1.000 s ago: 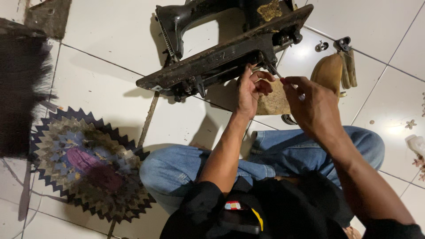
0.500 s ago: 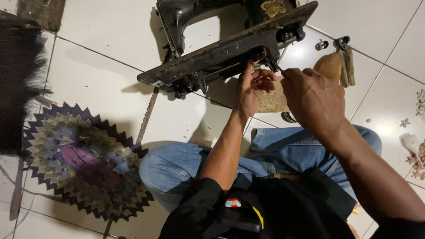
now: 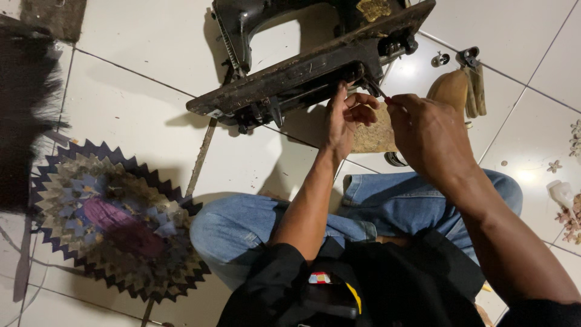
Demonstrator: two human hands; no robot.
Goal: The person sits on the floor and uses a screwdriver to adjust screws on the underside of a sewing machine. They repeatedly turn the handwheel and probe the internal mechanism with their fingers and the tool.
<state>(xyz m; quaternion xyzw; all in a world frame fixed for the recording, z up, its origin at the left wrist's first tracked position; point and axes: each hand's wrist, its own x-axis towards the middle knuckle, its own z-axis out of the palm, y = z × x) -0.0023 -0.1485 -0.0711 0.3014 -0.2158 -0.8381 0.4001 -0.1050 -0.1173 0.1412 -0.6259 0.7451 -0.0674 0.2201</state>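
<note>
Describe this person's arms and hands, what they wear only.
Both forearms are bare; black sleeves show only at the bottom edge of the view, near the elbows. The left hand and the right hand wear no gloves. No ring, watch or bracelet is visible on the fingers or wrists. The right arm looks thicker because it is nearer the camera.

1. A white tiled floor is carrying everything.
2. A black sewing machine is lying tipped at the far side.
3. A round patchwork mat is lying near left.
4. Wooden-handled tools are resting far right.
</note>
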